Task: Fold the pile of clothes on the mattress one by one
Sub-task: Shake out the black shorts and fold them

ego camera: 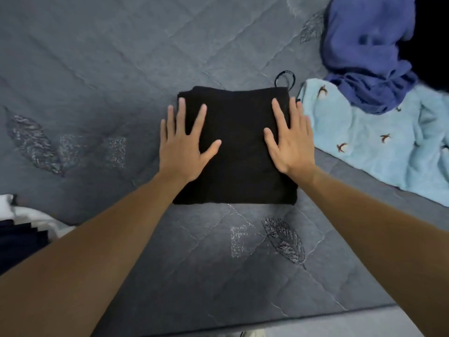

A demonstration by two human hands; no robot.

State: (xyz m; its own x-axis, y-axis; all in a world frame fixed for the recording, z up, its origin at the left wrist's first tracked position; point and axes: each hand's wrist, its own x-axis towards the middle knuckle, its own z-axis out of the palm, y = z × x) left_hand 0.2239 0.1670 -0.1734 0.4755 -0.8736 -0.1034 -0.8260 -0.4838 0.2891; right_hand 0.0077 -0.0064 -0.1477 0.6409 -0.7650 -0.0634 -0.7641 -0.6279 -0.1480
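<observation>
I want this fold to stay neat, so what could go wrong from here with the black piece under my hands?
1. The left hand and right hand only press flat on the folded black garment; lifting them unevenly may let the layers spring open or skew.
2. A black loop sticks out at its far right corner and could snag when it is moved.
3. The light blue bird-print cloth lies right beside it, so sliding rightward may drag or rumple both.

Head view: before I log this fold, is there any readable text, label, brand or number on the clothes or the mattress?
None can be read.
Black folded garment: no print or tag text shows; only a plain black loop at its far edge.
Light blue cloth: small bird motifs, no words.
Blue garment: plain.
Mattress: stitched leaf patterns only.
</observation>
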